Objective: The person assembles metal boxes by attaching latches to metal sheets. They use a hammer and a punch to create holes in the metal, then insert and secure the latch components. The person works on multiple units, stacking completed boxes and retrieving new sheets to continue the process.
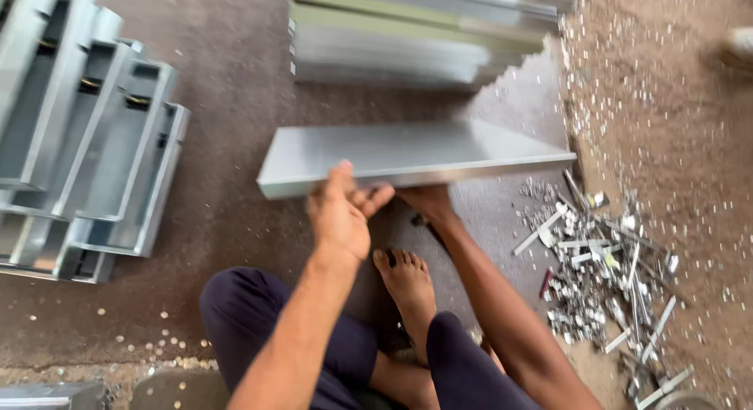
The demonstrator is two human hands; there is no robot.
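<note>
A flat grey sheet-metal panel (408, 151) with folded edges is held level above the floor in front of me. My left hand (341, 214) grips its near edge, thumb on top. My right hand (427, 200) is under the same near edge, mostly hidden by the panel. I sit on the floor with my bare foot (406, 281) below the panel.
Several open metal channel boxes (86, 143) lie stacked at the left. A stack of similar metal panels (408, 41) lies at the back. A heap of small metal offcuts and screws (604, 277) is at the right, with punched metal discs (651, 120) scattered on the ground.
</note>
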